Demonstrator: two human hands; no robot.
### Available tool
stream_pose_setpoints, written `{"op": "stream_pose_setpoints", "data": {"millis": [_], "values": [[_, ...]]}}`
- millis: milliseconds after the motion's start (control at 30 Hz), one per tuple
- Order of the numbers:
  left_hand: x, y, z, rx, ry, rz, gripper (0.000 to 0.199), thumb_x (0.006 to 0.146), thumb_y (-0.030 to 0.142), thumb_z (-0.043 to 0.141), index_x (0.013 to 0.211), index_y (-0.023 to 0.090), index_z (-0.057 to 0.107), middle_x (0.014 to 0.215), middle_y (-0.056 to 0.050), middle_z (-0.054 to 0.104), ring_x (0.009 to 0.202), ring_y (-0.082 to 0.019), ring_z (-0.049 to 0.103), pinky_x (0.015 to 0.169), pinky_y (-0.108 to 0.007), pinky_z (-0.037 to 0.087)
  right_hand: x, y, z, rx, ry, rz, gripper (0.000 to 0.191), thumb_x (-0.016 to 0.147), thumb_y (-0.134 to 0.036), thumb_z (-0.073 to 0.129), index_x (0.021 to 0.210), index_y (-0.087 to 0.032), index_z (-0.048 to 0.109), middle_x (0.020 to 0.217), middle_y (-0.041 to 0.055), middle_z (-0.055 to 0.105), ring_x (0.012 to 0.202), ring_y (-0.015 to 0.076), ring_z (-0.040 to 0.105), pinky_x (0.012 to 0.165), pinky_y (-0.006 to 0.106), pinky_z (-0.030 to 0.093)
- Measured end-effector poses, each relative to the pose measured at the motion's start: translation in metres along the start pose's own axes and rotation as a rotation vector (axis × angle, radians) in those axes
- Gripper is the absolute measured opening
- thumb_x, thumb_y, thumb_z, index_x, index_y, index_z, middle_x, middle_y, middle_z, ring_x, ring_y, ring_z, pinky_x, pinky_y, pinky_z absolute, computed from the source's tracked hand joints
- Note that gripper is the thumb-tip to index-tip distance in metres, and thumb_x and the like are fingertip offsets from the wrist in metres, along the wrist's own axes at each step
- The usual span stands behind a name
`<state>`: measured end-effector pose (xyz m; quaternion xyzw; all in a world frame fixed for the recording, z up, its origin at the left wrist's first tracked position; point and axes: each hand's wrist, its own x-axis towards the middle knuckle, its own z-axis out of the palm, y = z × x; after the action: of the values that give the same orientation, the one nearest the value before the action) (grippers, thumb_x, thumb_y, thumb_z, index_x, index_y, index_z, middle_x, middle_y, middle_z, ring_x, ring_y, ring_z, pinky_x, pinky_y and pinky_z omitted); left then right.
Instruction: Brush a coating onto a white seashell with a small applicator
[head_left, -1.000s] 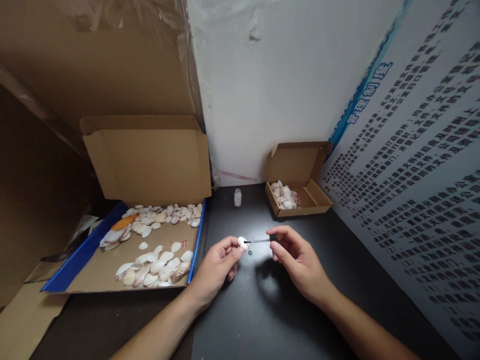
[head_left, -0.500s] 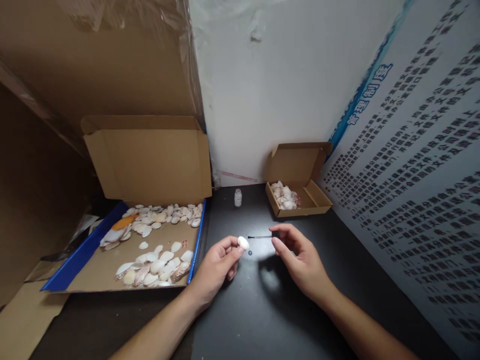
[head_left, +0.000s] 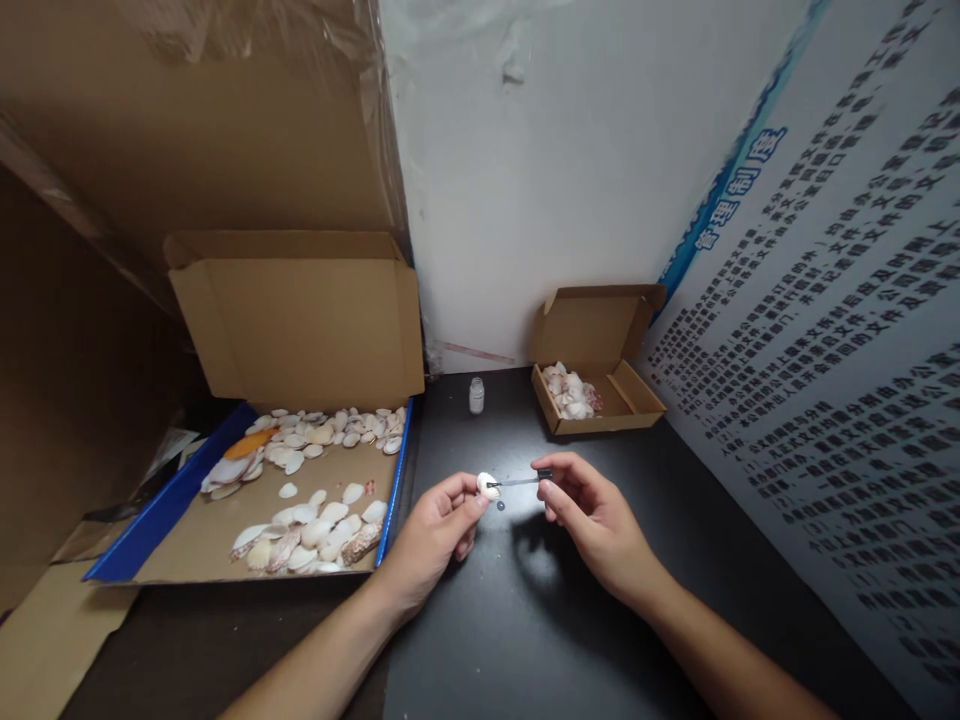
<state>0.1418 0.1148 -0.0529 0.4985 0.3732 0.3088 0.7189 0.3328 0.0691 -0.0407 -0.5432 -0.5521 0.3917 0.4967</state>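
Between thumb and fingers, my left hand [head_left: 442, 520] pinches a small white ribbed seashell [head_left: 484, 483] above the dark table. My right hand [head_left: 585, 505] grips the black cap of a thin brush [head_left: 521, 483]. The brush points left, and its dark tip lies over the face of the shell; whether it presses on the surface is hard to tell. Just below the shell, a small dark round spot [head_left: 501, 506] shows on the table. Farther back stands a small glass bottle [head_left: 476, 397] with no cap on and whitish contents.
At left, a blue-sided cardboard box [head_left: 202, 545] holds many white shells [head_left: 304, 540] in two groups, plus an orange one [head_left: 251, 443]. A smaller cardboard box [head_left: 630, 395] with a shell pile [head_left: 571, 392] stands back right. A printed board [head_left: 825, 330] borders the right side.
My right hand has moved slightly left, bringing the brush tip from beside the shell to over it. My left hand and the shell stay nearly where they were.
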Motion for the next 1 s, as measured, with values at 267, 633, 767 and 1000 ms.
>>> {"op": "stream_pose_setpoints", "data": {"millis": [267,633,767,1000], "values": [[-0.0015,0.0027,0.0024,-0.082,-0.016,-0.038,0.033,0.081,0.044,0.065,0.091,0.015,0.052,0.056,0.008,0.037,0.046,-0.004,0.029,0.045,-0.019,0.023,0.0007,0.0018,0.0023,0.21,-0.061,0.054,0.029,0.091,-0.044,0.056,0.107,-0.019,0.058,0.073,-0.0004,0.057,0.061,0.0119,0.053,0.056,0.023,0.042],[-0.0025,0.0063,0.0003,-0.135,-0.033,-0.029,0.031,0.082,0.041,0.065,0.091,0.015,0.052,0.056,0.008,0.038,0.047,-0.004,0.029,0.047,-0.019,0.024,-0.0004,0.0012,0.0034,0.15,-0.037,0.066,0.03,0.09,-0.044,0.058,0.107,-0.018,0.057,0.077,0.0006,0.055,0.065,0.0114,0.05,0.058,0.023,0.042],[-0.0013,0.0067,-0.0003,-0.135,-0.006,0.0,0.031,0.083,0.042,0.065,0.092,0.015,0.053,0.055,0.008,0.037,0.046,-0.004,0.028,0.046,-0.019,0.024,0.0008,-0.001,0.0009,0.133,0.013,0.037,0.031,0.09,-0.045,0.057,0.105,-0.018,0.057,0.073,-0.0011,0.049,0.063,0.012,0.048,0.056,0.023,0.042],[0.0003,0.0038,0.0005,-0.091,0.003,-0.006,0.033,0.082,0.045,0.065,0.092,0.015,0.053,0.054,0.008,0.037,0.047,-0.004,0.029,0.046,-0.019,0.024,0.0023,0.0018,-0.0015,0.032,0.032,0.039,0.028,0.09,-0.042,0.057,0.105,-0.017,0.057,0.075,-0.0011,0.048,0.063,0.0116,0.049,0.059,0.024,0.04]]}}
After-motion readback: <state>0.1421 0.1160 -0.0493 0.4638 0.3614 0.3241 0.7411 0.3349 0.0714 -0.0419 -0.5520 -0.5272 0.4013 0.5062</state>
